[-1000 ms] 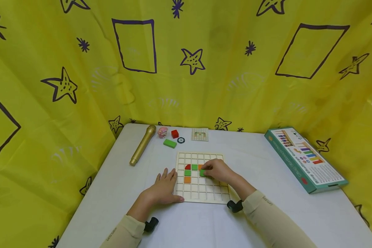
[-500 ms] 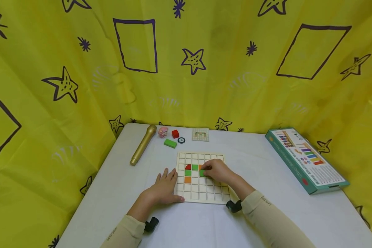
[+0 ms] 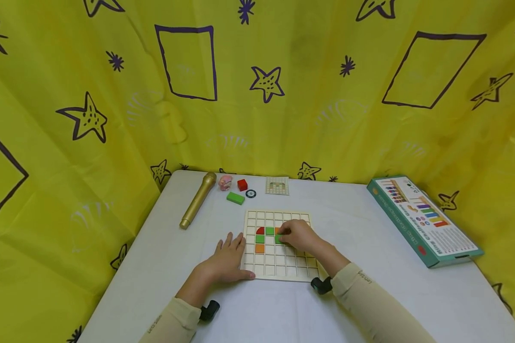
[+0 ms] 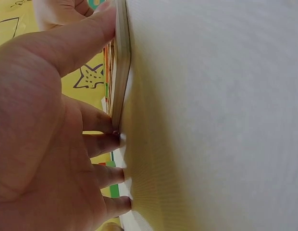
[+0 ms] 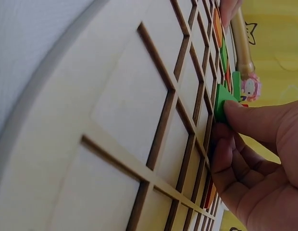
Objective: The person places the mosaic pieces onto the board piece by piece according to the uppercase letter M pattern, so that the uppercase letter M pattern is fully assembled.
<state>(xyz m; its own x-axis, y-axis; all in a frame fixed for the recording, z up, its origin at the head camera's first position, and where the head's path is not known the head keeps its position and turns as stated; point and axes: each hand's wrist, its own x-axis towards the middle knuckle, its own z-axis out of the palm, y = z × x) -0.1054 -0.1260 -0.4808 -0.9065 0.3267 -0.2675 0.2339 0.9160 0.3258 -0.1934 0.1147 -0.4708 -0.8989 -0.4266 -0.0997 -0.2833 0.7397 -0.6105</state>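
Green block (image 3: 279, 239) pinched over wooden grid board (image 3: 279, 267).

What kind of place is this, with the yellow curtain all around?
Probably a staged play corner: a white table ringed by a yellow star-print curtain, with a wooden grid board of coloured blocks and a game box.

From where I'm sitting, the grid board (image 3: 279, 267) lies mid-table (image 3: 369, 295), near side. My left hand (image 3: 225, 262) rests flat at the board's left edge; my right hand (image 3: 298, 237) is on the board, pinching a block (image 3: 279, 239) right of the blocks already set in cells. Far left lies a microphone (image 3: 197, 200), small pieces just right of it. A box (image 3: 422, 220) sits far right.
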